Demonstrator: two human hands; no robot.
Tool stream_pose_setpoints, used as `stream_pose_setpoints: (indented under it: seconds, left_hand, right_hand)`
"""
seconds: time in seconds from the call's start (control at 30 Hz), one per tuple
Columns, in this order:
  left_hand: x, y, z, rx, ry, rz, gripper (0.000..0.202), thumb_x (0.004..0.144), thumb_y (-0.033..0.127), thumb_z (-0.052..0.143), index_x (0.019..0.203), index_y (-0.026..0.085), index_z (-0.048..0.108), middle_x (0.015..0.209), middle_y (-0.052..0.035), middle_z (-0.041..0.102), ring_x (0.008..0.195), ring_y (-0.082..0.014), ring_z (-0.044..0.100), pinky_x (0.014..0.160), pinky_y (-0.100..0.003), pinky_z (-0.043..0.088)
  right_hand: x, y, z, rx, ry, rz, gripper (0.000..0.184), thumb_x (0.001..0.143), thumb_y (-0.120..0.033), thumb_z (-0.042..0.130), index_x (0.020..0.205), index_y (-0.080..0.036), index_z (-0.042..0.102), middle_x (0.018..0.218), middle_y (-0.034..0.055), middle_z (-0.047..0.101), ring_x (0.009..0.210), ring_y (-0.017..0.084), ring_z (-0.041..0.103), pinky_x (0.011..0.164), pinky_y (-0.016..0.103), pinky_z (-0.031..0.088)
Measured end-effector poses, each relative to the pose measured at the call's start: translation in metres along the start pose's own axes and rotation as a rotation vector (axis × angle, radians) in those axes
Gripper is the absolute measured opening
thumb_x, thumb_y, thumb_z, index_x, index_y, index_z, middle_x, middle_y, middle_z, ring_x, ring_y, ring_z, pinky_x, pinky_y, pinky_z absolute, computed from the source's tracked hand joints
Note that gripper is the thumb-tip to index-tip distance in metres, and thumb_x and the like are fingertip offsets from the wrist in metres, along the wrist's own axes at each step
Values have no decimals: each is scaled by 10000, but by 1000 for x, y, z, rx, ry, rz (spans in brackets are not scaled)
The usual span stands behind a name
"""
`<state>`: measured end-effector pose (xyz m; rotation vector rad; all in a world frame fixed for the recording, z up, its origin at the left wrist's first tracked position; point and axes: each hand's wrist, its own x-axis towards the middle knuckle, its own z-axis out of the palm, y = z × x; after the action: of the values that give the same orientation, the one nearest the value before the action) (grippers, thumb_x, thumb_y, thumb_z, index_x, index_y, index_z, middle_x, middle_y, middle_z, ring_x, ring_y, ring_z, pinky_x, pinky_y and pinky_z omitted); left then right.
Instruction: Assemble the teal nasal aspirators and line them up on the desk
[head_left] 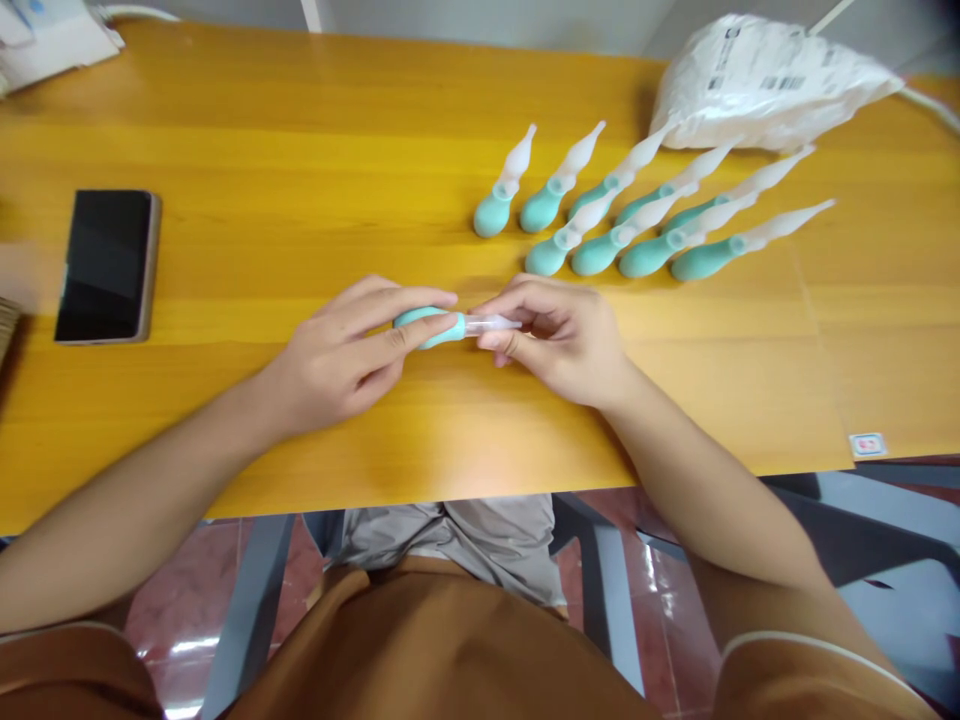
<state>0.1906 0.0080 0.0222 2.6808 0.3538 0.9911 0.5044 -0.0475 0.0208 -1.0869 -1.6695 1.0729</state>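
My left hand (pixel 352 350) is closed around a teal rubber bulb (pixel 433 328) in the middle of the wooden table (pixel 300 130). My right hand (pixel 562 335) pinches the clear tapered tip (pixel 491 324) that joins that bulb. Both hands meet just above the tabletop. Behind them, to the right, lie several finished pieces (pixel 645 215), each a teal bulb with a clear white tip, set in two slanted rows.
A dark phone (pixel 106 265) lies face up at the left. A crumpled white plastic bag (pixel 765 80) sits at the back right, and a white box (pixel 52 35) at the back left corner. A small sticker (pixel 868 445) marks the near right edge.
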Motion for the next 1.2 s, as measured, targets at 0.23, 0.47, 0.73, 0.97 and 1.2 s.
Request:
stream_pose_setpoints:
  seconds: [0.23,0.47,0.73,0.97,1.2]
  left_hand:
    - [0,-2,-3,27,-12,43,739,1179,77,595,1868,338,549,1701,-179,774,1410,-324,837,1164,-568,715]
    - [-2,-2,-3,45,-18,12,782,1164,75,620,1848,448,555,1731,-115,768,1422,-335,811,1218,-628,692]
    - [-2,-6,1,-6,5,-29,514,1200,206,683,1700,320,656,1763,-177,712,1509,-333,782,1259,-549,673]
    - [0,-7,13,88,-52,-274,220,1179,366,785,1363,251,746,1298,-116,860,1348,-343,775,1212,-538,647]
    - [12,-10,14,84,-29,-598,163,1083,342,826,1210,240,819,1383,-128,782,1172,-295,719,1102,-486,626]
  right_hand:
    - [1,-6,5,114,-10,70,519,1031,-697,973,1074,-189,877,897,26,851,616,128,746,587,260,589]
    - [-1,-13,9,123,-50,148,594,1081,-774,878,1078,-185,804,609,-54,731,465,122,652,501,247,482]
    - [2,-12,16,-40,46,96,718,1101,-910,733,1020,-202,822,529,-83,630,425,119,559,509,281,407]
    - [-2,-12,32,-169,54,84,815,1061,-1005,674,859,-222,775,547,-42,639,496,139,580,568,306,419]
    - [2,-3,18,-128,-122,64,1017,1170,-1008,254,872,-210,807,604,8,683,543,170,649,646,316,500]
